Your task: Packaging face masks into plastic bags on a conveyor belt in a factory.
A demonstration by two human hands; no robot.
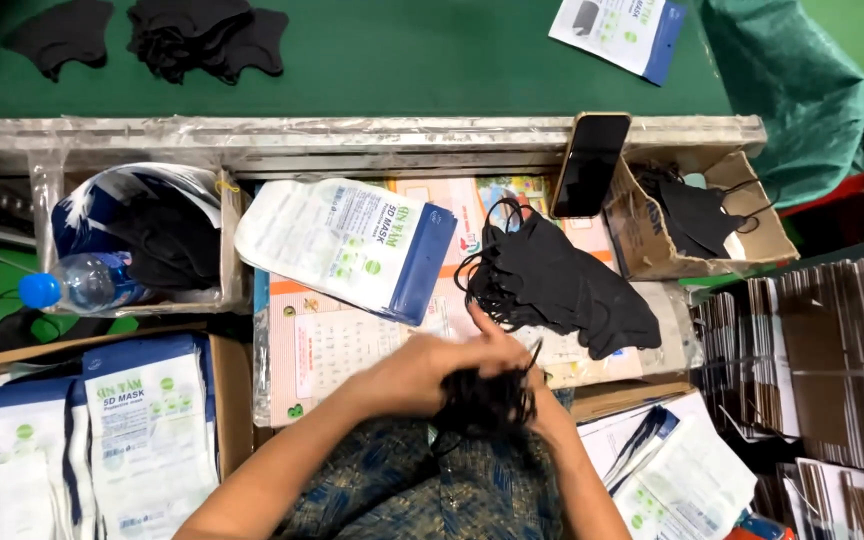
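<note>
Both my hands meet at the lower middle over my lap, gripping a bunch of black face masks (487, 400). My left hand (432, 368) lies on top of the bunch with the index finger pointing right. My right hand (544, 405) holds the bunch from the right side and is partly hidden behind it. Just beyond the hands, a spread pile of black masks (562, 285) with loose ear loops lies on the work surface. A stack of white and blue mask pouches (347, 245) rests to the left of that pile.
A dark phone (590, 165) leans upright at the back. A cardboard box (752, 240) with black masks stands at right, folded cartons (832, 350) farther right. A water bottle (82, 283) and a bin of masks (167, 235) are at left, filled pouches (142, 430) at lower left.
</note>
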